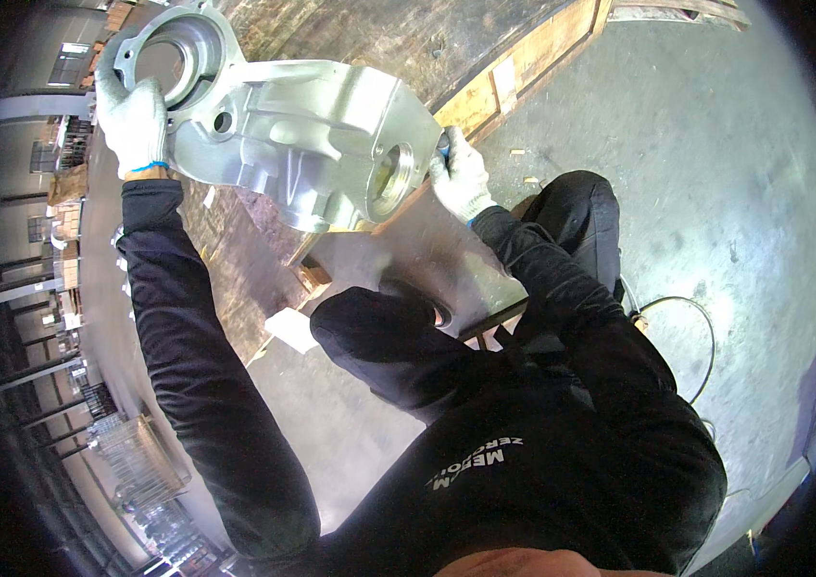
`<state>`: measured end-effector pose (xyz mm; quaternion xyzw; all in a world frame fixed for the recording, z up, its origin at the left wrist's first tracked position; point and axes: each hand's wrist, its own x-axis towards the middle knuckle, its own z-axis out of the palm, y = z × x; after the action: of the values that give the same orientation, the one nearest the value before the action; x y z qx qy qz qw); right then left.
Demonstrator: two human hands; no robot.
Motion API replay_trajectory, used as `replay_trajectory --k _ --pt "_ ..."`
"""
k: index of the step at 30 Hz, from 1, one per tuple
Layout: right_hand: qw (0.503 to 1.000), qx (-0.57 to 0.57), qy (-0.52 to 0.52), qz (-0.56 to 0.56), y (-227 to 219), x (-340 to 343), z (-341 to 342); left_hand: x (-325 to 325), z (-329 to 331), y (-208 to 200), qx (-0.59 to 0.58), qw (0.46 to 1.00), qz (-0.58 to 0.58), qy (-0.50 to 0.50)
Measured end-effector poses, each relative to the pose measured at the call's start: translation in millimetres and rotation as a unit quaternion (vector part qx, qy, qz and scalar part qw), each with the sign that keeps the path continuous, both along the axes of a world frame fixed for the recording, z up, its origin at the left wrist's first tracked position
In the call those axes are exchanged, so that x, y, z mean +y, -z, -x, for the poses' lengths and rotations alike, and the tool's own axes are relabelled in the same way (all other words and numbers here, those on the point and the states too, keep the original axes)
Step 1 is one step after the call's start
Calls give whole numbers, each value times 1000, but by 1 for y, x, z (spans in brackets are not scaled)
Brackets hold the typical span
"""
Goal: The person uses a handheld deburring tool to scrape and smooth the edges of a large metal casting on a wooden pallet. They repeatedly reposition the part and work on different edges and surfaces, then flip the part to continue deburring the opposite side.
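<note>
A large silver cast-metal housing is tilted up over the workbench at the upper left. It has a wide round opening at its left end and a smaller bored hole near its right end. My left hand, in a white work glove, is closed around the rim of the wide opening. My right hand, also gloved, is closed at the right end of the housing, right by its edge. A small blue piece shows at the right fingertips; what it belongs to is hidden.
Behind the housing lies a worn wooden workbench top with a timber edge. My bent knees are below it. A white sheet lies near the left knee, and a dark cable loops on the grey floor to the right. Stacked goods stand far left.
</note>
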<state>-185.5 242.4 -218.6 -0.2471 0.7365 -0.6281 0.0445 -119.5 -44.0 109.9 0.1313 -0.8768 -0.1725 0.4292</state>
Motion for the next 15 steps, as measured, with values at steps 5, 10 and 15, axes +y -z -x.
replay_trajectory --k 5,10,15 --pt "997 17 50 64 8 -17 -12 -2 3 2 29 1000 8 8" --pt "996 -33 57 66 9 -23 -24 -12 4 3 24 998 62 17" --pt "997 -20 61 48 7 -20 -26 -13 5 2 -4 998 57 -35"
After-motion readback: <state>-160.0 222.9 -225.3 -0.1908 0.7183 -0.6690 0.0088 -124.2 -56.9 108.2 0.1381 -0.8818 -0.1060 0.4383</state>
